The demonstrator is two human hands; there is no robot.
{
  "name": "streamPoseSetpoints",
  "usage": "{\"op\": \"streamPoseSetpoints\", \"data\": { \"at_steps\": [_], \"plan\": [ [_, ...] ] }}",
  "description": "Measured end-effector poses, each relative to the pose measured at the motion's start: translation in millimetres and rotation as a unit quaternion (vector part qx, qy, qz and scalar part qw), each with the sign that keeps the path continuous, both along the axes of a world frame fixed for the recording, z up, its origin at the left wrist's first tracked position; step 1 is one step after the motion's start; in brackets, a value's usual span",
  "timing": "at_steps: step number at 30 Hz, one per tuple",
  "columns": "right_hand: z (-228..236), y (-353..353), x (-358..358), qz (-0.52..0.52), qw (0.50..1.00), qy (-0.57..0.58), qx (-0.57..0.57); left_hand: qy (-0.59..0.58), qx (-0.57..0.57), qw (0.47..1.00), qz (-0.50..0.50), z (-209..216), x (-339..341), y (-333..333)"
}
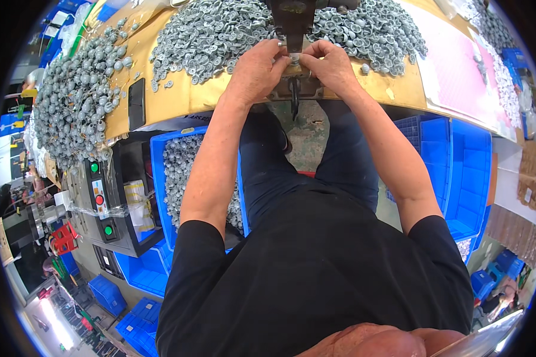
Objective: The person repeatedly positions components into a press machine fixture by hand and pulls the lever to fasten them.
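Note:
Both my hands meet under the dark metal head of a bench press [293,24] at the far edge of the yellow-topped table. With thumb and fingers pinched together, my left hand [258,70] is at the left side of a small grey part [294,58] on the press seat. My right hand [332,66] pinches at the right side of the same part. The fingertips partly cover it, so its exact shape does not show. Heaps of small grey cup-shaped parts [211,38] lie behind and on both sides of the press.
A pile of grey ball-like pieces [77,95] covers the table's left end, beside a black phone [136,105]. Below stand a blue crate [159,172] of grey parts and a control box [104,202] with buttons. Blue bins [467,178] stand at right, below a pink sheet [458,71].

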State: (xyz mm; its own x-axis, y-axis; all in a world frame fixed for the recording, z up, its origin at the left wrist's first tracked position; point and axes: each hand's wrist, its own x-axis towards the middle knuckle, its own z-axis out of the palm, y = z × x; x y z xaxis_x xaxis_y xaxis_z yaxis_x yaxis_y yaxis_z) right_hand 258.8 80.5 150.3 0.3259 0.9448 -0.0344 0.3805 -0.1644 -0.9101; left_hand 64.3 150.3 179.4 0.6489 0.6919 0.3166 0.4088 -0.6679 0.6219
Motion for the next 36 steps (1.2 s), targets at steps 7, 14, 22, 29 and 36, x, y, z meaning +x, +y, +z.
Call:
{"op": "streamPoseSetpoints", "data": {
  "at_steps": [7, 14, 22, 29, 36],
  "plan": [
    [23, 2, 11, -0.012, 0.996, 0.085, -0.034, 0.007, -0.029, 0.999, -0.03, 3, 3, 7],
    [188, 52, 44, -0.035, 0.907, 0.406, 0.107, -0.003, -0.029, 0.999, -0.033, -2, -1, 13],
    [231, -61, -13, 0.075, 0.907, -0.122, 0.396, -0.015, -0.026, 1.0, 0.006, -2, 0, 4],
    [185, -84, -2, 0.228, 0.826, -0.295, 0.422, -0.089, 0.004, 0.995, 0.032, -25, 4, -1],
    [232, 98, 70, 0.008, 0.808, -0.324, 0.492, -0.06, 0.018, 0.997, 0.04, -25, 11, -7]
  ]
}}
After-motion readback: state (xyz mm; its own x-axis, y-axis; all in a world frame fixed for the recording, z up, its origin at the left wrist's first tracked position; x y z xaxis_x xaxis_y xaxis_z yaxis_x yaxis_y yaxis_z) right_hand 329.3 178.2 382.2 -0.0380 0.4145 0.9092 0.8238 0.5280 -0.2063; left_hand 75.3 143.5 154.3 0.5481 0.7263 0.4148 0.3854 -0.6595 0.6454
